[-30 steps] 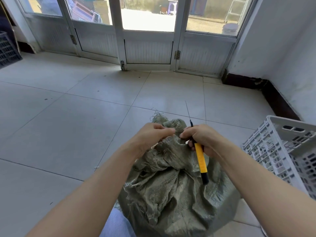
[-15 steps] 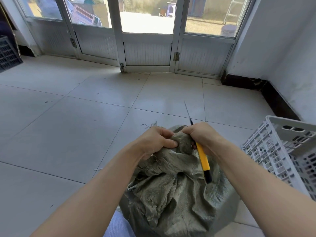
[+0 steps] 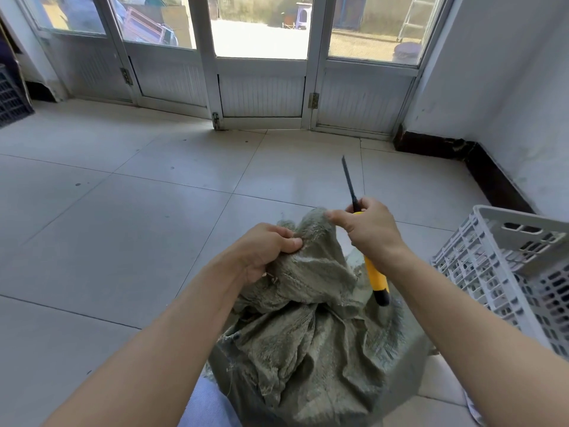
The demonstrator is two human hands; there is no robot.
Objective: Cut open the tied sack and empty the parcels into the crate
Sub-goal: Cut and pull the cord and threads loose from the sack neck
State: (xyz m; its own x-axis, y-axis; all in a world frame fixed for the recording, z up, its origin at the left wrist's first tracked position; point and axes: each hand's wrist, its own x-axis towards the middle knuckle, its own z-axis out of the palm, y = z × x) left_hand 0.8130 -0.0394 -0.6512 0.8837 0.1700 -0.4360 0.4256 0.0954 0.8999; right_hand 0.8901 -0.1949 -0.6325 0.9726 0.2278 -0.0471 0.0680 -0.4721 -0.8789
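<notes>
- Gripping bunched sack [image 3: 308, 334] top with left hand [image 3: 264, 248].
- Clutching knife [image 3: 375, 278] in right hand [image 3: 369, 232], blade up, thumb at sack tip.
- Seeing sack on floor [image 3: 123, 241] between forearms, crate [image 3: 508, 272] close at right.

Hard daylight comes in through the glass doors [image 3: 261, 90] at twelve o'clock, and the yard [image 3: 258, 38] behind them is blown out to near white. The floor tiles [image 3: 123, 229] take a pale sheen with a bluish cast; shadows are soft. Wide-angle distortion bows the door frames toward ten and two o'clock. The sack [image 3: 308, 349] is smeared along its edge at five o'clock.
</notes>
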